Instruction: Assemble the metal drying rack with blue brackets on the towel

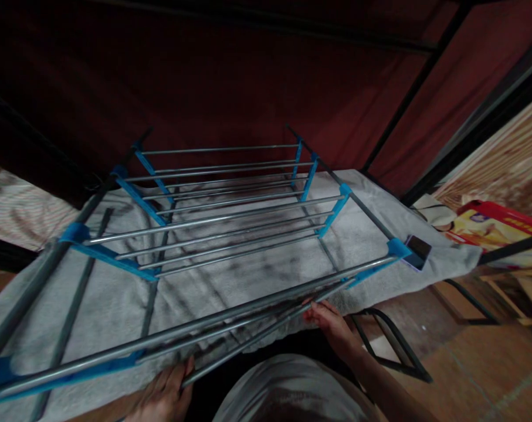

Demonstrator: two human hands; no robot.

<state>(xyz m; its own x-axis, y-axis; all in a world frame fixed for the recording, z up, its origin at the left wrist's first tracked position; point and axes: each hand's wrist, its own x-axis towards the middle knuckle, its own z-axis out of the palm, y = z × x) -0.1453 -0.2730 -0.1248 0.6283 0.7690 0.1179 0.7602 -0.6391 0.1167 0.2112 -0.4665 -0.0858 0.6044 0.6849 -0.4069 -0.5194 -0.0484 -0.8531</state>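
A shoe rack of grey metal tubes with blue plastic brackets lies across a grey cloth in front of me. My left hand, low in the head view, is closed at the near end of a thin metal rod. Farther along that rod, my right hand is closed around it with fingertips and thumb. The rod slants up to the right, its far end at the blue bracket at the rack's near right. Beside it, another rod runs under the thick front tube.
A phone lies on the cloth by the rack's right corner. Farther right is a red and yellow package. A dark red curtain hangs behind the rack, and a black metal frame stands below right.
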